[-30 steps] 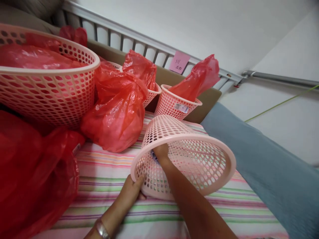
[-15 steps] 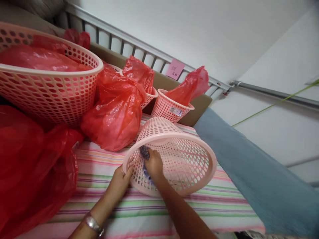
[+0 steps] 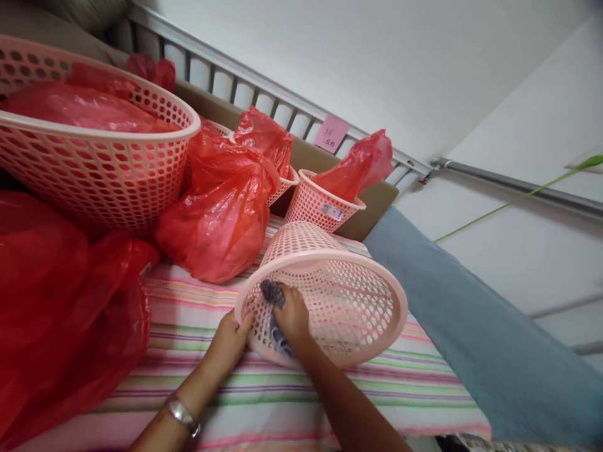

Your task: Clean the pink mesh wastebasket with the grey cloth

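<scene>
A pink perforated plastic basket point(image 3: 358, 254) lies on its side on the striped cloth, its mouth facing me. At the left of its rim, my left hand point(image 3: 232, 336) grips the edge, thumb over the rim and the other fingers partly hidden. Inside the basket, my right hand point(image 3: 293, 314) is closed around a dark grey-blue cloth point(image 3: 273, 293). The cloth bunches out above the fist and hangs below it, against the basket's left inner wall.
A large pink basket point(image 3: 141, 141) with red plastic in it stands at the left. Red plastic bags point(image 3: 219, 220) and a smaller labelled basket point(image 3: 315, 207) sit behind. A pink note point(image 3: 331, 133) is on the railing. The striped cloth point(image 3: 188, 314) ends beside a blue-grey surface point(image 3: 452, 314).
The cloth and my right hand have shifted very slightly within the basket. My left hand keeps its hold on the rim. The view has moved a little.
</scene>
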{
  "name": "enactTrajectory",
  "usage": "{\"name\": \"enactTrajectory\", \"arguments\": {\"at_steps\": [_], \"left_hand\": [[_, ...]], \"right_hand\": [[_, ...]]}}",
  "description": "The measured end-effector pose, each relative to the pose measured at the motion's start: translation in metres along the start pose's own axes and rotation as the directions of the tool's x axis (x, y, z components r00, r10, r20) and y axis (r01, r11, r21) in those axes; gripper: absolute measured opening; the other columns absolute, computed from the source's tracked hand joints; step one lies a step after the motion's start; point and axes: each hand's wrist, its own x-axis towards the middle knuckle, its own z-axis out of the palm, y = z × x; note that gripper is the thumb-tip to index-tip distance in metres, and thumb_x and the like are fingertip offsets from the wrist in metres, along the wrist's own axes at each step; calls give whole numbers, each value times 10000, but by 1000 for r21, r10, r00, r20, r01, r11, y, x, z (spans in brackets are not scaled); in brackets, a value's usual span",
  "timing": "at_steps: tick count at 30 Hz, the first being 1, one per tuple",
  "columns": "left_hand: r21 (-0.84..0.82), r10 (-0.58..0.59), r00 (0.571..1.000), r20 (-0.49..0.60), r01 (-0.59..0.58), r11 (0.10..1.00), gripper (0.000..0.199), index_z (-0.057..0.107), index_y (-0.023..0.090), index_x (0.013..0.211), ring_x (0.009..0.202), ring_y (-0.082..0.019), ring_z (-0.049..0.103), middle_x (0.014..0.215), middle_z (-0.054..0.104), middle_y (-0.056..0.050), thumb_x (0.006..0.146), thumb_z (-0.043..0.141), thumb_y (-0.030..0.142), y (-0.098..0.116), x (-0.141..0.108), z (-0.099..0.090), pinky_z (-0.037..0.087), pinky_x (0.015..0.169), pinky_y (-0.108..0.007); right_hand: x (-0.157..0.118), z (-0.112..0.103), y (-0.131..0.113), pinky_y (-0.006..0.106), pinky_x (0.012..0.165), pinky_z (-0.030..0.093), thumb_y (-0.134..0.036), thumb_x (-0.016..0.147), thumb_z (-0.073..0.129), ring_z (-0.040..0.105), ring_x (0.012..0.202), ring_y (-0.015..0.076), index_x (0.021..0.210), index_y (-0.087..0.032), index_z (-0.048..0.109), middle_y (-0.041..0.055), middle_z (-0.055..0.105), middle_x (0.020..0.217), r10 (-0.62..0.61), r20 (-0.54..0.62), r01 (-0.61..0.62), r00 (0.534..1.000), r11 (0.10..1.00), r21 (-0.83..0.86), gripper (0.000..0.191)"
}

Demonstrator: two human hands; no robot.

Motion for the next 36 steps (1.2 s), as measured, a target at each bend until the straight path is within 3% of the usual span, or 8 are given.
{"name": "enactTrajectory", "arguments": {"at_steps": [4, 6, 12, 18, 24, 29, 33, 36], "left_hand": [[-1, 1, 1000, 9, -1, 1000, 425, 612, 101, 1122, 1052, -272, 588, 1125, 668, -105, 795, 492, 345, -3, 0, 2, 453, 901, -361], [0, -6, 1000, 19, 6, 1000, 423, 606, 109, 1131, 1063, -266, 583, 1136, 663, -99, 802, 487, 346, -2, -1, 3, 447, 913, -359], [-34, -40, 997, 70, 43, 999, 403, 628, 103, 1074, 983, -263, 622, 1035, 702, -104, 827, 449, 366, 2, -4, 10, 463, 894, -367], [-59, -14, 999, 31, 15, 998, 416, 630, 105, 1070, 1060, -261, 586, 1080, 686, -102, 813, 473, 392, -5, -5, 16, 374, 1002, -381], [-135, -28, 999, -20, 25, 990, 479, 613, 109, 1100, 1171, -253, 515, 1193, 629, -93, 754, 543, 433, -9, -7, 17, 340, 1035, -360], [-103, -14, 1000, -7, 13, 995, 467, 600, 124, 1113, 1151, -265, 528, 1178, 638, -91, 764, 542, 428, 1, -6, 7, 353, 1020, -371], [-10, -58, 998, -38, 57, 998, 436, 647, 84, 977, 951, -303, 627, 934, 723, -104, 765, 524, 445, 11, -4, -7, 460, 871, -391], [-31, -72, 997, -40, 70, 997, 438, 652, 62, 967, 888, -301, 647, 884, 732, -112, 757, 526, 426, 10, -1, -9, 494, 797, -374]], "right_hand": [[59, 19, 10, 292, 814, 358, -182, 742, 504, 507, 943, 218, 1153, -172, 523, 89, 576, 994, 87, -35, -91, 996, 988, -124, 411], [80, 28, 16, 306, 814, 350, -192, 777, 476, 507, 956, 232, 1139, -148, 535, 114, 577, 1015, 112, -40, -116, 993, 985, -128, 370], [101, 38, 25, 317, 819, 340, -208, 841, 405, 507, 973, 239, 1059, -149, 581, 115, 585, 1032, 143, -29, -146, 989, 983, -116, 286], [63, 24, 5, 301, 786, 351, -203, 773, 493, 512, 907, 219, 1094, -171, 547, 92, 576, 962, 149, -25, -151, 989, 980, -131, 327], [-22, -2, -24, 309, 840, 351, -165, 717, 515, 478, 959, 218, 1121, -197, 520, 74, 552, 999, 85, -28, -83, 996, 995, 53, 405], [-80, -22, -26, 327, 868, 352, -117, 653, 526, 464, 984, 221, 1098, -234, 529, 50, 538, 1051, 14, 15, -16, 1000, 985, 171, 460], [-92, -27, -22, 342, 862, 355, -109, 633, 529, 464, 988, 235, 1094, -264, 540, 39, 536, 1068, -28, 52, 19, 998, 988, 156, 486], [-76, -23, -20, 323, 868, 356, -102, 646, 502, 471, 991, 228, 1110, -247, 530, 47, 543, 1051, 5, 39, -10, 999, 990, 144, 487]]}}
